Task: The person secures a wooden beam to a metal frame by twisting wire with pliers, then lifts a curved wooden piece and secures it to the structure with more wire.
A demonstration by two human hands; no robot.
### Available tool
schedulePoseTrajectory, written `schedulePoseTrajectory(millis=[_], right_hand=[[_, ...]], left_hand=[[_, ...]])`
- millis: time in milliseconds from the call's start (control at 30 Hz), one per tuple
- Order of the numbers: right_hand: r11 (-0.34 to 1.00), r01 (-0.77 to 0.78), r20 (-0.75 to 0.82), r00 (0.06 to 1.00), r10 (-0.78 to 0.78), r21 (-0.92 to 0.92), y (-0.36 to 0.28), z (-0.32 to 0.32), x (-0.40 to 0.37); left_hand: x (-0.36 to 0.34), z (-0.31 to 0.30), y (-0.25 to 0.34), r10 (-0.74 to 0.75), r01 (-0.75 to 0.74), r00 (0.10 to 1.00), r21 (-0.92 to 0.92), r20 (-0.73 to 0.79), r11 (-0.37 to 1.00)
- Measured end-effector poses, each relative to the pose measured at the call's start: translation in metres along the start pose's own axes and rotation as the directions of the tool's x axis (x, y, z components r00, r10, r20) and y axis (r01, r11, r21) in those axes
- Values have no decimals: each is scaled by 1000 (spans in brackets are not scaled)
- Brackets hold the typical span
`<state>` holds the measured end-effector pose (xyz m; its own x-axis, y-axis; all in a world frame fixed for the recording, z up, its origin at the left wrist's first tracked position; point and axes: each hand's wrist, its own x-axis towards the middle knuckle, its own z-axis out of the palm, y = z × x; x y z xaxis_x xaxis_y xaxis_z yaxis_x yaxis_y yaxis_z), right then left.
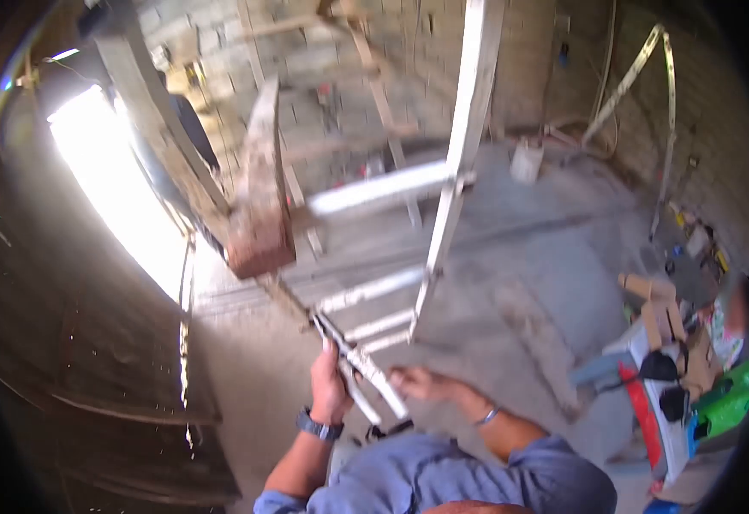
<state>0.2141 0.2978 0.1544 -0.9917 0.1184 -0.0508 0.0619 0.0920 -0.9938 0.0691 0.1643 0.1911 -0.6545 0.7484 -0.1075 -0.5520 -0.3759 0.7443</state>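
My left hand [330, 392], with a watch on its wrist, is closed round a long tool with two whitish arms [377, 378]. The arms meet near a dark upper end and spread apart towards my body. To the right of the tool is my right hand [426, 383], wearing a bracelet. Its blurred fingers reach out towards the right arm of the tool and look unclosed. Beyond my hands stands a white-smeared ladder [438, 244], its rungs running left from the long rail. A thick timber beam [260, 193] hangs in the foreground above my left hand.
Another wooden post [164, 128] slants beside a bright doorway [117, 197] at left. A white bucket [526, 161] stands by the block wall [700, 94]. On the right, a person [730, 321] is near cardboard [661, 313] and a green bag [730, 398]. Grey concrete floor [477, 300] lies below.
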Motion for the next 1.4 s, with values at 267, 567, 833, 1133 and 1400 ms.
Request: schedulePoseTrajectory(millis=[267,567,833,1133,1400], right_hand=[[502,-227,208,973,94,834,3,22,12],[922,36,-69,998,-10,384,-17,5,16],[947,121,2,992,-127,298,-11,-13,55],[801,49,164,970,-181,597,-33,-29,77],[829,39,154,977,-150,558,-26,-40,63]], left_hand=[[13,13,-14,261,-201,958,374,-118,905],[38,2,90,807,-486,380,840,452,-242],[79,10,94,716,-334,491,866,496,-372],[98,-11,109,407,-403,911,351,67,845],[115,-9,59,463,-465,885,46,47,884]])
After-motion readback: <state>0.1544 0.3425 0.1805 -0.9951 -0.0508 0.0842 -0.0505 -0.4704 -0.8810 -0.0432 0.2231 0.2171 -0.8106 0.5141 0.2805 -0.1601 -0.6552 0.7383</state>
